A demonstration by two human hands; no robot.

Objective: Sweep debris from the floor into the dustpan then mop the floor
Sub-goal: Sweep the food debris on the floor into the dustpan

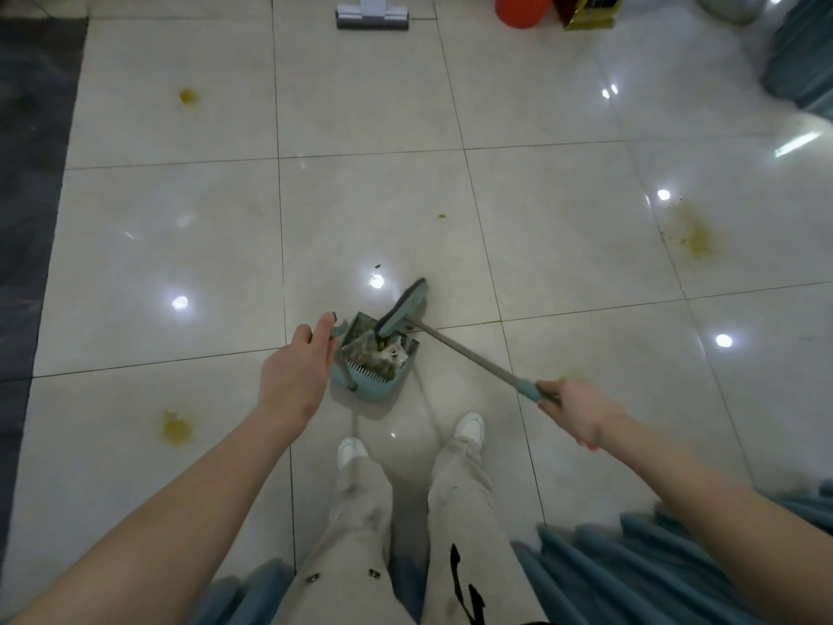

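Head view: broom at dustpan mouth, floor stained

Right hand (581,410) had its grip clamped on the teal end of the broom handle (469,354), with the shaft angled down and left. Broom head (403,306) sat at the open mouth of the dustpan (376,383), bristles partly over the edge. The dustpan stood on the tile floor (369,196) just ahead of the white shoes (351,448), and debris (374,354) was piled inside it. Left hand (295,367) was at the top of the dustpan's upright handle with the visible fingers mostly straight. Couldn't tell whether its grip was closed round the handle or only resting on it.

Yellow-brown stains were on the floor at far left (188,97), right (692,234) and near left (176,428). Small loose specks (441,215) lay beyond the broom. Mop head (373,18) rested on the floor at the far edge, well apart from the dustpan, with a red bucket (523,9) to its right.
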